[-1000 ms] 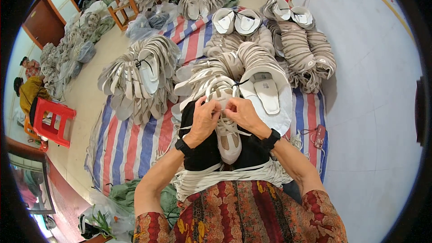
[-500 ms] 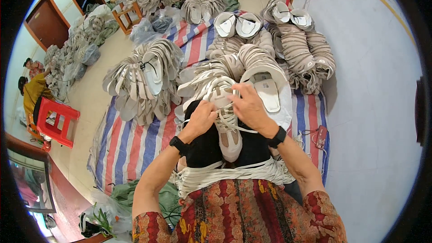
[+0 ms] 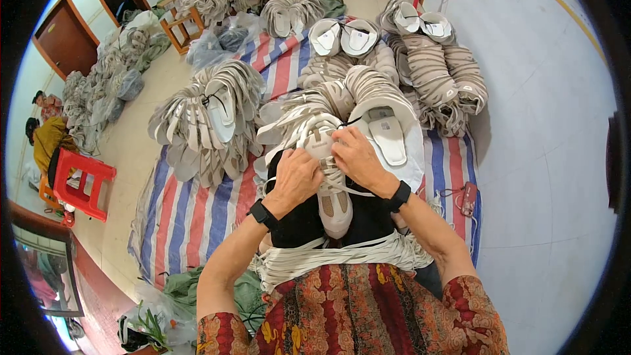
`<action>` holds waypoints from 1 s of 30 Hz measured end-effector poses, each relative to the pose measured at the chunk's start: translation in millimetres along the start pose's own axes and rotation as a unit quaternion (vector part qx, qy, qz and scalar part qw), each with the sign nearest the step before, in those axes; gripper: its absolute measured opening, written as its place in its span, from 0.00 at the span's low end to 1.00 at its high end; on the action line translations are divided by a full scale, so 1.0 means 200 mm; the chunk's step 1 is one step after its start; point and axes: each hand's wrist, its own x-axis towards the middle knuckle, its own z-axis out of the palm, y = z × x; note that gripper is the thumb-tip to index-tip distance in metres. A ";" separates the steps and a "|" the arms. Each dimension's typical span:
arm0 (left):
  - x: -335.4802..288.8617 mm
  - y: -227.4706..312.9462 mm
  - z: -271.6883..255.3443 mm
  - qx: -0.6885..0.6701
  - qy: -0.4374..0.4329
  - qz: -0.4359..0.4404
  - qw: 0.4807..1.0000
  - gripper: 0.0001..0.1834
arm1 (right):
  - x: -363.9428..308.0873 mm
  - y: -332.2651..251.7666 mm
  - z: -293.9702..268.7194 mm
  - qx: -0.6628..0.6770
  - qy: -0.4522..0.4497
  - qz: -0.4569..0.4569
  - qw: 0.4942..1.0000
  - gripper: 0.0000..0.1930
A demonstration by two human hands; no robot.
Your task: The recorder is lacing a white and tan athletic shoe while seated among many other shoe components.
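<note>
A beige and white shoe [image 3: 336, 212] rests upright between my knees, its toe toward me. My left hand [image 3: 296, 181] is closed at the left side of its lacing, fingertips on the white shoelace [image 3: 336, 180]. Against the shoe's right side, my right hand [image 3: 359, 159] has its fingers bent in a pinch beside the tongue [image 3: 318, 145]; the lace in its grip is mostly hidden by the fingers. A bunch of white laces [image 3: 328, 263] lies across my lap. Just beyond the shoe stand nested shoe uppers [image 3: 380, 89] in rows.
Tied stacks of uppers [image 3: 210, 108] stand on the striped sheet [image 3: 190, 223] at left, with more stacks [image 3: 440, 69] at far right. A red stool [image 3: 82, 183] and seated people are at the left. A small red device [image 3: 468, 198] lies near the right wall.
My right hand has come down and in toward the lacing, its fingers now curled. My left hand has shifted slightly right and its fingers have closed in beside the eyelets.
</note>
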 end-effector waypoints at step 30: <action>-0.19 -0.25 -0.05 -0.104 0.065 -0.126 0.984 0.13 | -0.36 -0.16 -0.14 -0.003 -0.146 -0.041 0.988 0.34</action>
